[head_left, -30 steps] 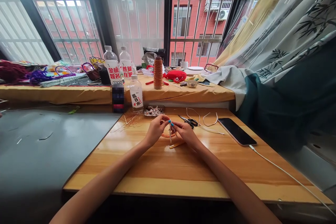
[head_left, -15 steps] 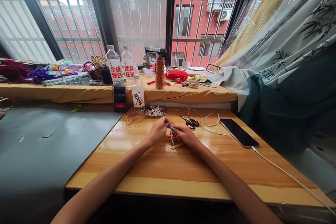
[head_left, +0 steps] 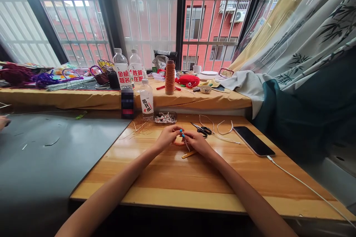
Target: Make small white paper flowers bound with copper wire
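My left hand (head_left: 167,137) and my right hand (head_left: 197,141) meet above the wooden table, fingers pinched and thumb tips close together. Bright blue shows at both thumb tips. Between them is a thin white cord (head_left: 187,146), its lower part hanging beside my right fingers. Both hands appear closed on it, though the fingers cover most of the grip. Beneath the hands lies a loop of copper-brown thread (head_left: 178,143). A flat yellowish stick (head_left: 188,154) rests on the table just below my right hand. Black-handled scissors (head_left: 202,129) lie beyond that hand.
Behind my hands stands a clear tray of small pieces (head_left: 165,117), beside a water bottle (head_left: 147,100). A phone (head_left: 253,140) charges at right, near white cord pieces (head_left: 225,127). A brown thread spool (head_left: 170,77) stands on the ledge. Another person's hand (head_left: 3,122) shows at far left.
My left fingers have shifted slightly down, and one hanging white strand no longer shows below the hands. The other person's hand at far left has come further into view.
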The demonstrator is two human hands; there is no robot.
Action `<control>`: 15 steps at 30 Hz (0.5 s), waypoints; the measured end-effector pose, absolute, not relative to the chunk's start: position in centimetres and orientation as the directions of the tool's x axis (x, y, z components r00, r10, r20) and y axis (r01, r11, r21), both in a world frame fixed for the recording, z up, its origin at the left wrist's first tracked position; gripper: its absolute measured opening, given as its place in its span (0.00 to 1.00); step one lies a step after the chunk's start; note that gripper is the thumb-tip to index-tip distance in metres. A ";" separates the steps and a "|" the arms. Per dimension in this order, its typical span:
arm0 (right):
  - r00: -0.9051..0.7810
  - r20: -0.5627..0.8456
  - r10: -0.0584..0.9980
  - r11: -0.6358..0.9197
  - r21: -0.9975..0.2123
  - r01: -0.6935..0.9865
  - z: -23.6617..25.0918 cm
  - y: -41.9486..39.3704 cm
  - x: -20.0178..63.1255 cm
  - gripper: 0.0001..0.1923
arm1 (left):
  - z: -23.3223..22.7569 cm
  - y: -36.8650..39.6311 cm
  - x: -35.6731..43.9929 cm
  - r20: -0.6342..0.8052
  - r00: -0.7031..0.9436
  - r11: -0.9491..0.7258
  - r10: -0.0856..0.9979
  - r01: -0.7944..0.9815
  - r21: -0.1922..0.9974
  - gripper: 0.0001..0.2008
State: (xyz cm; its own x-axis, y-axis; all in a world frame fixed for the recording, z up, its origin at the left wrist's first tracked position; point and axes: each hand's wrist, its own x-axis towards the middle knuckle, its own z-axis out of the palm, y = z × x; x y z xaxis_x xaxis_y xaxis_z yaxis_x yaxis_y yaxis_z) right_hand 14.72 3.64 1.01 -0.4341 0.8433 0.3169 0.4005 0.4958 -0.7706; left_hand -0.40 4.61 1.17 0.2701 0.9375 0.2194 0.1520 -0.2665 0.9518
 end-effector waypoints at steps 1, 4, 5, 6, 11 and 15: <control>-0.428 0.304 0.851 0.483 -0.772 0.413 1.0 3.6 14.7 0.14 | 1.2 4.6 -0.5 0.231 0.269 -0.282 0.935 0.168 0.945 0.10; -0.412 0.334 0.848 0.515 -0.704 0.488 1.2 3.2 14.6 0.14 | 1.1 4.7 -0.6 0.277 0.213 -0.323 0.937 0.224 0.920 0.10; -0.408 0.366 0.836 0.543 -0.652 0.528 1.3 3.1 14.6 0.14 | 1.1 4.7 -0.7 0.291 0.187 -0.331 0.938 0.243 0.912 0.10; -0.407 0.403 0.820 0.572 -0.588 0.572 1.3 2.9 14.7 0.15 | 1.1 4.7 -0.7 0.303 0.163 -0.337 0.939 0.259 0.905 0.10; -0.428 0.486 0.762 0.620 -0.357 0.698 1.4 3.1 15.0 0.14 | 1.0 4.9 -0.8 0.326 0.140 -0.353 0.935 0.285 0.891 0.10; -0.473 0.465 0.748 0.653 -0.391 0.648 1.2 3.5 15.2 0.15 | 0.9 4.9 -0.7 0.323 0.192 -0.365 0.927 0.257 0.895 0.09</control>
